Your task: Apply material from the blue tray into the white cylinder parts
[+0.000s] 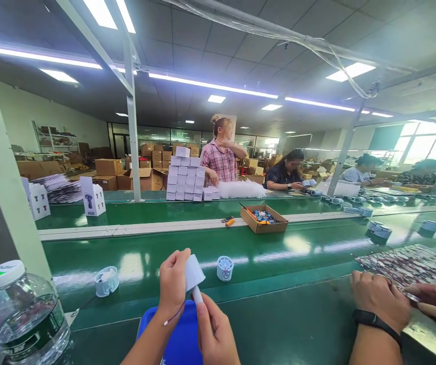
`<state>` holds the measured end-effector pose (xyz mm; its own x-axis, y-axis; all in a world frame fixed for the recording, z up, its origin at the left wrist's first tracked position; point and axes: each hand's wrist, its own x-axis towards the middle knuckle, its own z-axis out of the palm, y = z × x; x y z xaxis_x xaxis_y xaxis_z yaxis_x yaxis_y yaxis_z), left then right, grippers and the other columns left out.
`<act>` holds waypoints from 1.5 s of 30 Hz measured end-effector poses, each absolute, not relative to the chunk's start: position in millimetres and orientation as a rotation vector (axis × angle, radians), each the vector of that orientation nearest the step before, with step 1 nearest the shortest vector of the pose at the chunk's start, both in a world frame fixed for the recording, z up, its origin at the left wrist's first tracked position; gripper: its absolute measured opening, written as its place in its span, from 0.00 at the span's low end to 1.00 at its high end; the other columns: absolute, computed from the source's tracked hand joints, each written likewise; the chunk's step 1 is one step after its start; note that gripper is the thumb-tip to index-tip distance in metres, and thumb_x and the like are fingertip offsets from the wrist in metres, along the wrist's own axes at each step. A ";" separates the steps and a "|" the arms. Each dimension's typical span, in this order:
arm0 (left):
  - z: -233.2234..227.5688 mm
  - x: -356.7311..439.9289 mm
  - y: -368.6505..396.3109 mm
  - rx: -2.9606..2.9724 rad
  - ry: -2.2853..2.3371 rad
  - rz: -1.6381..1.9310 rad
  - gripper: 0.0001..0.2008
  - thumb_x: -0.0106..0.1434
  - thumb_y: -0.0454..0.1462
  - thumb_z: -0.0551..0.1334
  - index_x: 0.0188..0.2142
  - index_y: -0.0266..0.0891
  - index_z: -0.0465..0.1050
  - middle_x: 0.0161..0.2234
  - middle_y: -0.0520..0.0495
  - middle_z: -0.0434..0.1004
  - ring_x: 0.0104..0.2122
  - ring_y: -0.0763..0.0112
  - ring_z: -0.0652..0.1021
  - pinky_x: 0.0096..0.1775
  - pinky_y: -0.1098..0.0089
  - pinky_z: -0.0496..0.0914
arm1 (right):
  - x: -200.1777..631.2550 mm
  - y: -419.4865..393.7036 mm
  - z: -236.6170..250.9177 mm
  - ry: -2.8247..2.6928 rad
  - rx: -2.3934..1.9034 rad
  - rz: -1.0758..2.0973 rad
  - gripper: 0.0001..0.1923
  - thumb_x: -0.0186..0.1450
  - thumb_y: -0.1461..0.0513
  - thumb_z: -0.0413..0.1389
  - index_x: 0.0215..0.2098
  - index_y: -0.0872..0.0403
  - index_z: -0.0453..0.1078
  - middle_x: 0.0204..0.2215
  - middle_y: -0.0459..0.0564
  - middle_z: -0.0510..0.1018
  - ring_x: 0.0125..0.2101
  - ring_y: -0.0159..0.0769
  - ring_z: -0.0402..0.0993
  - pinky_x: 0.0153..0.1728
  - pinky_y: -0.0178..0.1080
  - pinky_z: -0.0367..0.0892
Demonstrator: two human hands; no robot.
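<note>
1. While the green bench [279, 314] carries the work, my left hand [172, 289] and my right hand [214, 334] meet over the blue tray [180, 339], which serves as the landmark for all positions below.
2. Progress, as a judgement: the small white part [194, 272] is mid-handling. It is off the bench and above the blue tray, and a thin wire [174, 313] hangs loose from it beneath my left hand. Whether the wire is already attached to the part cannot be told.
3. Finished or waiting pieces: one round white-and-blue part [225, 267] stands on the bench beyond the blue tray, and a second [106, 281] lies beyond it to the left. Which stage these are at cannot be told.
4. Left hand: fingers closed around the upper body of the small white part, thumb side pressed against it; the hand is clamped on the part.
5. Right hand: fingertips pinched together on the narrow lower end of the same part, just beneath my left hand. The two hands are touching or nearly so.
6. Surroundings relative to the blue tray:
   - Well to the left, a clear plastic bottle [24, 314] with a white cap.
   - Well to the right, another person's hands [381, 299], one wrist wearing a dark band, rest on a sheet of printed material [415, 263].
   - Far beyond, an open cardboard box [264, 219] and a stack of white boxes [185, 175], with other people working behind it.
</note>
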<state>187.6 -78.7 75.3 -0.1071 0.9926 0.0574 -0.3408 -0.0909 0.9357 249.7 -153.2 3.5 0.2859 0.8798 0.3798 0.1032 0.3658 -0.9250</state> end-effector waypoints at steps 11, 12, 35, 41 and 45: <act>76.8 171.7 -67.5 1.217 0.720 1.326 0.16 0.51 0.46 0.66 0.31 0.38 0.64 0.24 0.54 0.69 0.23 0.76 0.72 0.27 0.73 0.68 | 266.5 -153.5 2.7 -1.279 -1.133 0.707 0.26 0.65 0.47 0.47 0.49 0.56 0.71 0.18 0.46 0.69 0.20 0.34 0.64 0.22 0.33 0.63; 79.1 164.4 -63.6 1.237 0.766 1.394 0.17 0.51 0.46 0.65 0.31 0.38 0.63 0.23 0.54 0.69 0.23 0.76 0.72 0.27 0.74 0.68 | 266.7 -152.7 0.7 -1.315 -1.146 0.690 0.25 0.65 0.48 0.47 0.49 0.56 0.71 0.19 0.47 0.70 0.22 0.35 0.65 0.24 0.34 0.64; 4.5 117.9 -19.1 2.139 1.645 0.668 0.22 0.54 0.45 0.58 0.49 0.46 0.70 0.45 0.43 0.64 0.49 0.56 0.64 0.53 0.59 0.58 | 265.2 -158.3 -2.4 -1.162 -1.182 0.748 0.13 0.61 0.51 0.54 0.34 0.53 0.63 0.24 0.42 0.65 0.22 0.30 0.63 0.24 0.32 0.62; 28.1 101.9 -12.8 2.062 1.841 0.745 0.21 0.59 0.48 0.53 0.48 0.45 0.71 0.48 0.42 0.65 0.52 0.55 0.64 0.53 0.58 0.59 | 256.6 -155.2 -9.1 -1.291 -1.080 0.978 0.14 0.64 0.50 0.51 0.36 0.53 0.65 0.27 0.47 0.71 0.27 0.34 0.71 0.31 0.36 0.68; 34.0 83.4 -9.8 1.932 2.141 0.625 0.18 0.56 0.45 0.55 0.46 0.45 0.70 0.49 0.40 0.64 0.53 0.50 0.62 0.47 0.54 0.63 | 254.4 -154.9 -11.7 -1.326 -1.075 1.019 0.15 0.63 0.51 0.52 0.38 0.54 0.66 0.27 0.49 0.75 0.29 0.37 0.73 0.33 0.38 0.70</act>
<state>83.4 -9.8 34.0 -0.1321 0.9817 0.1371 0.9012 0.0614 0.4290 254.4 -154.9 -11.7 0.0054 0.9755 0.2199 0.0383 0.2195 -0.9749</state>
